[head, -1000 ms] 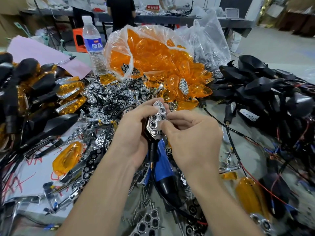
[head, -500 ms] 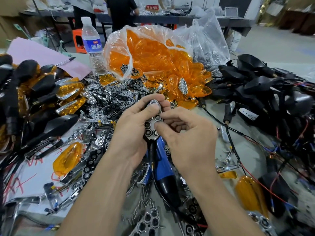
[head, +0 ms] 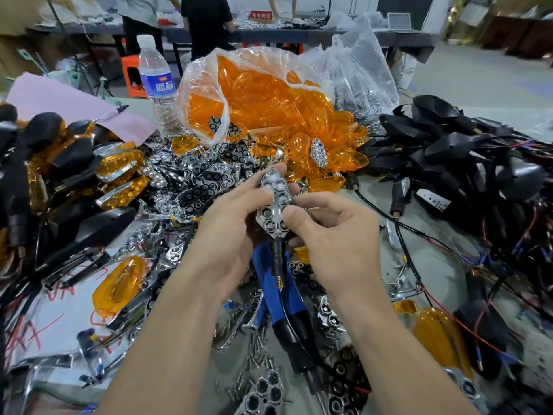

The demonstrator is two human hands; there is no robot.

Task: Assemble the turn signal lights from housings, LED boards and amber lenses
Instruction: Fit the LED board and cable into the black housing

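Across the worktable (head: pixel 443 265), from largest to smallest, I note the following. Far right: a heap of black housings (head: pixel 449 151) with tangled leads. Rear centre: a clear bag of amber lenses (head: pixel 269 94), spilling forward onto the table. Far left: a stack of lights with amber lenses fitted (head: pixel 74 163). Centre left: a drift of chrome honeycomb reflectors (head: pixel 194 175).

In the foreground, the left hand (head: pixel 227 235) and right hand (head: pixel 338 244) meet above the table, and both grip the half-built turn signal light (head: pixel 273 205). The left fingers curl around its left edge, with one fingertip at its top. The right thumb presses on its lower face, and the right fingers are curled behind it. The light's chrome reflector face is turned towards me, upright and off the table, and its black stem and cable hang beneath.

A blue screwdriver (head: pixel 269 277) lies on the table directly under the hands. A water bottle (head: pixel 157 85) stands just left of the bag. Loose screws (head: pixel 257 354) are scattered at the near edge. I cannot tell whether an LED board is seated behind the reflector.
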